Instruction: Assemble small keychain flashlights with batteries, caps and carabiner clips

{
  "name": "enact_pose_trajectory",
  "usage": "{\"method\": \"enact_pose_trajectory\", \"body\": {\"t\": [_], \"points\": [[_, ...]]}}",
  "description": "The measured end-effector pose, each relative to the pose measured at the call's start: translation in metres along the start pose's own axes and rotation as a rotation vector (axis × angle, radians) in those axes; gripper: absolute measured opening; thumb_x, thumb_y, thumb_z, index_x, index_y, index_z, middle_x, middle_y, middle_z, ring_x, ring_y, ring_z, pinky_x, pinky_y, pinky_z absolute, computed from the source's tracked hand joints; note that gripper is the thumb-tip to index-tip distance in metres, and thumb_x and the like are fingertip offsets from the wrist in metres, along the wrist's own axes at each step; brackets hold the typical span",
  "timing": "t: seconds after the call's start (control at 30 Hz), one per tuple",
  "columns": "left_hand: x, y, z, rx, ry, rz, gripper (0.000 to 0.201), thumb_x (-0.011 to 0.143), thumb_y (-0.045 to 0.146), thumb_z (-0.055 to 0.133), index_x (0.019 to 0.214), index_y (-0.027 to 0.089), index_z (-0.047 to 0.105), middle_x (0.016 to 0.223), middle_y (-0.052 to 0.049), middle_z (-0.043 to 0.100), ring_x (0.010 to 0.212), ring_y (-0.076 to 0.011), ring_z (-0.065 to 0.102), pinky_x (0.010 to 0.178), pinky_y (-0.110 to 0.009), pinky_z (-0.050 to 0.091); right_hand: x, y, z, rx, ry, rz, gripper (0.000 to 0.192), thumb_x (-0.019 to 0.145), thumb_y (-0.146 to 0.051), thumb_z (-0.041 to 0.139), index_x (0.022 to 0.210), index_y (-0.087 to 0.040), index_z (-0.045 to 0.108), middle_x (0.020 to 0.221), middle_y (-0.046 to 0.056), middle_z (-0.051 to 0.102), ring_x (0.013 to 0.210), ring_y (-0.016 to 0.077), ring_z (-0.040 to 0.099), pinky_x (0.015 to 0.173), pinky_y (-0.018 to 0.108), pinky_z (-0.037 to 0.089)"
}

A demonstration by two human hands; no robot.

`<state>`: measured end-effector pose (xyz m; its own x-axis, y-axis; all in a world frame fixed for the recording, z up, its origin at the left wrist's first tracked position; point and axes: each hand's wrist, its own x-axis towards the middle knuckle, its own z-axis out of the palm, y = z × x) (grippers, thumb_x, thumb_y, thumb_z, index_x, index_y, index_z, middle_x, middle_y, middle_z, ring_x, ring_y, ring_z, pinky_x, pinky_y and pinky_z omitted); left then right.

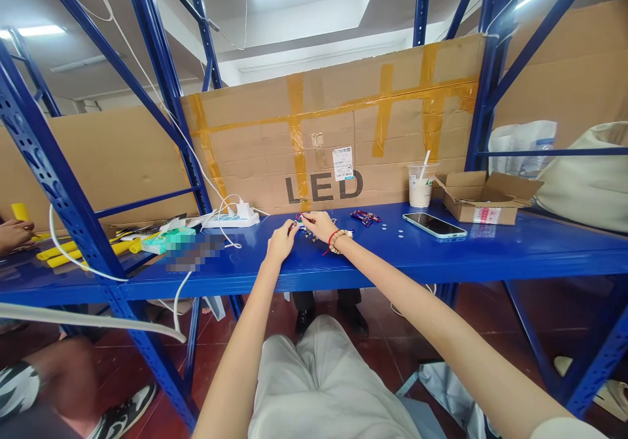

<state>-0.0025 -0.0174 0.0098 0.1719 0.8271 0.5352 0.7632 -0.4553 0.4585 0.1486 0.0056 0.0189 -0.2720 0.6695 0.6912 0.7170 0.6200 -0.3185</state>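
Observation:
Both my arms reach out over a blue metal shelf [373,256]. My left hand [282,239] rests on the shelf with its fingers pinching a small reddish part [295,224]. My right hand [320,224], with bead bracelets on the wrist, is just right of it, fingertips closed on a small coloured piece [300,216]. The two hands almost touch. Several tiny dark parts [309,235] lie on the shelf between and below the hands. The pieces are too small to make out.
A red-and-blue packet [366,216] and a phone [434,225] lie to the right, then a plastic cup [420,186] and an open carton [483,197]. A white power strip [231,219] sits left. Another person's hand [14,233] and yellow tubes [83,250] are far left.

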Motion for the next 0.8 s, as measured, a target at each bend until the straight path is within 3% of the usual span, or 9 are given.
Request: {"method": "enact_pose_trajectory", "body": {"t": [0.2, 0.53, 0.8], "points": [[-0.002, 0.0046, -0.0033, 0.179, 0.04, -0.067, 0.03, 0.086, 0.044, 0.04, 0.1, 0.028, 0.06, 0.095, -0.004, 0.067, 0.092, -0.0229, 0.058, 0.067, -0.026, 0.039, -0.0009, -0.0021, 0.0022, 0.015, -0.012, -0.064, 0.032, 0.088, -0.027, 0.042, 0.071, -0.012, 0.064, 0.058, 0.001, 0.055, 0.054, 0.0102, 0.042, 0.054, 0.022, 0.028], [-0.0017, 0.0086, -0.004, 0.221, 0.078, -0.079, 0.03, 0.084, 0.044, 0.044, 0.102, 0.03, 0.064, 0.097, -0.003, 0.069, 0.093, -0.0231, 0.06, 0.069, -0.028, 0.042, 0.0003, -0.0009, 0.0045, 0.0, 0.023, -0.022, 0.03, 0.086, -0.025, 0.044, 0.068, -0.012, 0.064, 0.059, 0.002, 0.058, 0.053, 0.0096, 0.042, 0.054, 0.021, 0.028], [-0.0024, 0.0081, -0.0037, 0.206, 0.124, -0.086, 0.029, 0.084, 0.043, 0.045, 0.1, 0.03, 0.067, 0.095, -0.002, 0.07, 0.09, -0.0223, 0.062, 0.066, -0.027, 0.043, -0.0004, -0.0009, 0.0056, 0.054, -0.037, -0.012, 0.03, 0.085, -0.024, 0.044, 0.067, -0.012, 0.065, 0.056, 0.001, 0.058, 0.05, 0.0097, 0.043, 0.054, 0.022, 0.029]]}}
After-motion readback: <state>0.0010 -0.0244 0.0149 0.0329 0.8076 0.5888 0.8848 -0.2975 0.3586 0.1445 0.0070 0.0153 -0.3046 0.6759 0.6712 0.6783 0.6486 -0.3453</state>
